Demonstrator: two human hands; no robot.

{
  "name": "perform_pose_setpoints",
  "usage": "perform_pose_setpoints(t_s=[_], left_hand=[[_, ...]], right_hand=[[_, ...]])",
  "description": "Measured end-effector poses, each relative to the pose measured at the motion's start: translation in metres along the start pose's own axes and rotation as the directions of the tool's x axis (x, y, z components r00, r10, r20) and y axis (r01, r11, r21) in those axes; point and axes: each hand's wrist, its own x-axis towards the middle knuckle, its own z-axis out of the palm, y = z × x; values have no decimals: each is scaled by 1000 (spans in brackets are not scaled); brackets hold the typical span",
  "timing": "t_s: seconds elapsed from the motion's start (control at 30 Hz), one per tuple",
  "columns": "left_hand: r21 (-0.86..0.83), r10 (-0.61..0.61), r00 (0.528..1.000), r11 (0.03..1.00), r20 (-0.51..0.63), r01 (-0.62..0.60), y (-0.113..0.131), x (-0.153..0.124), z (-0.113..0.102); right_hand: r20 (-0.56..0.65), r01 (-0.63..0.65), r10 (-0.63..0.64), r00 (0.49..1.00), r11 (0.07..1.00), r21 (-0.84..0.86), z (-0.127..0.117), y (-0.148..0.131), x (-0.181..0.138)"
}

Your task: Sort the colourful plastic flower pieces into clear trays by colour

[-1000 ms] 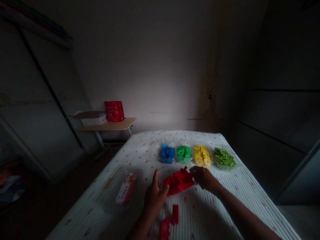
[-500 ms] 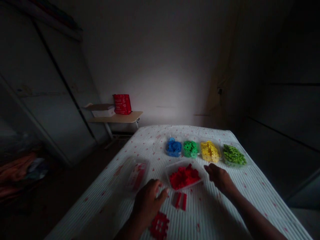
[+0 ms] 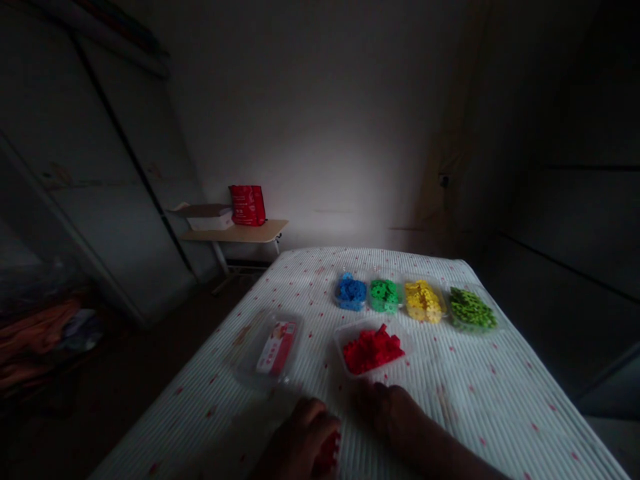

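Observation:
My left hand is at the bottom of the view, its fingers curled round a red lattice of plastic blocks, which is partly covered by the hand. Just right of it, my right hand reaches down to the bed in front of a clear tub of red plastic pieces. Its fingers are bent together, dark and slightly blurred. The spot where two red strips lay is now covered by this hand, so the strips are hidden.
Behind stand clear tubs of blue pieces, green pieces, yellow pieces and light green pieces. A clear lid with a label lies left on the striped cloth. Beyond, a small table carries a red bag.
My right hand has come left and down from beside the red tub to where the strips lay. My left hand has drawn back and closed over the red lattice. The view has shifted slightly.

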Motion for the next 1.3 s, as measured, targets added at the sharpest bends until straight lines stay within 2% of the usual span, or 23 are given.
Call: perform_pose_setpoints(t_s=[0.07, 0.17, 0.27, 0.37, 0.47, 0.57, 0.67, 0.77, 0.9, 0.97, 1.0, 1.17, 1.23, 1.3], left_hand=[[14, -9, 999, 1000, -37, 9, 6, 1, -4], [33, 47, 984, 999, -171, -42, 20, 12, -18], [63, 135, 936, 991, -325, -121, 36, 37, -34], [104, 202, 885, 979, -420, -174, 46, 70, -40], [152, 250, 870, 967, -424, -204, 47, 97, -34], [220, 254, 874, 960, -415, -175, 40, 111, -24], [237, 198, 851, 967, -486, -90, 30, 112, -20], [198, 147, 831, 979, -536, -45, 17, 111, -18], [60, 46, 882, 998, -470, -20, 3, 110, -15], [-27, 5, 899, 999, -438, -18, 1, 108, -13], [-62, -11, 901, 998, -434, -18, 2, 106, -12], [-172, -104, 895, 985, -433, 32, 15, 81, -10], [-175, -131, 904, 983, -406, 64, 21, 67, -8], [-141, -147, 915, 985, -377, 100, 24, 53, -6]], right_hand=[[-3, -6, 6, 1000, 999, 42, 2, 3, 0], [20, -13, 11, 1000, 992, 123, -4, 4, -4], [0, -31, 32, 1000, 986, 165, -22, 4, -8], [-66, -62, 70, 995, 992, 111, -49, 9, -8], [-123, -105, 107, 987, 994, 23, -77, 23, -2], [-169, -118, 117, 979, 993, 9, -90, 45, 7], [-232, -102, 113, 966, 993, 61, -86, 64, 14], [-279, -240, 262, 924, 965, 108, -73, 76, 10], [-239, -571, 590, 771, 807, 149, -50, 83, -6], [-197, -642, 679, 707, 733, 224, -38, 86, -14], [-166, -647, 703, 692, 705, 290, -33, 87, -16], [-24, -541, 726, 688, 534, 650, -24, 89, -13], [-3, -515, 717, 697, 503, 694, -27, 87, -6], [2, -497, 696, 718, 511, 702, -30, 84, 1]])
